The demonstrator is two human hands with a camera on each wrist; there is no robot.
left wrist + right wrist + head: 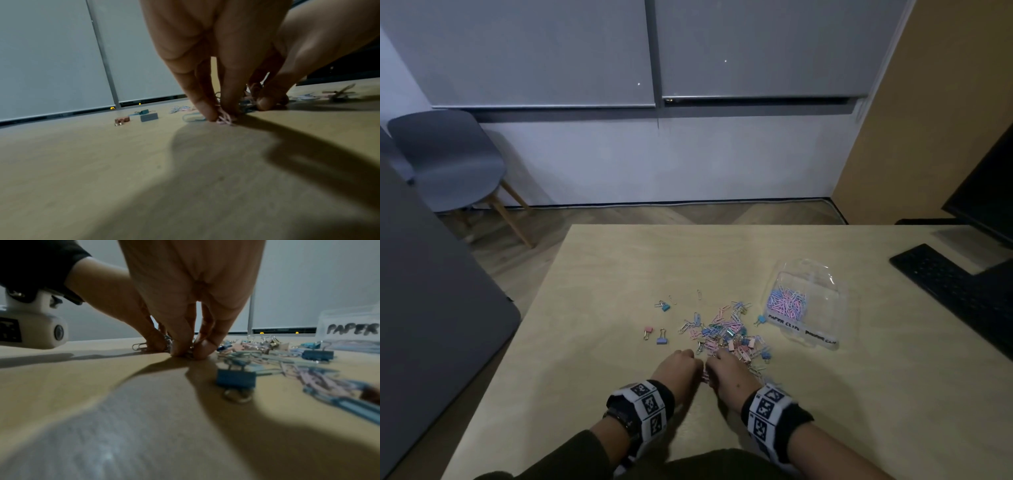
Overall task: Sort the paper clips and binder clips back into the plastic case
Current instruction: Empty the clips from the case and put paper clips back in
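Note:
A mixed pile of pastel paper clips and binder clips [726, 335] lies mid-table. To its right stands the clear plastic case [822, 298], one compartment holding paper clips [787, 301]. Both hands are down at the pile's near edge, side by side. My left hand [222, 116] pinches a few pink paper clips [225, 119] against the table. Just right of it, my right hand [186, 353] pinches small clips between thumb and fingers; what exactly it holds is mostly hidden. A blue binder clip [236, 378] lies just right of that hand.
Stray binder clips, pink [648, 331], purple [662, 339] and teal [663, 306], lie left of the pile. A black keyboard [941, 277] and a monitor [986, 192] occupy the table's right side. A grey chair [448, 161] stands beyond the left edge.

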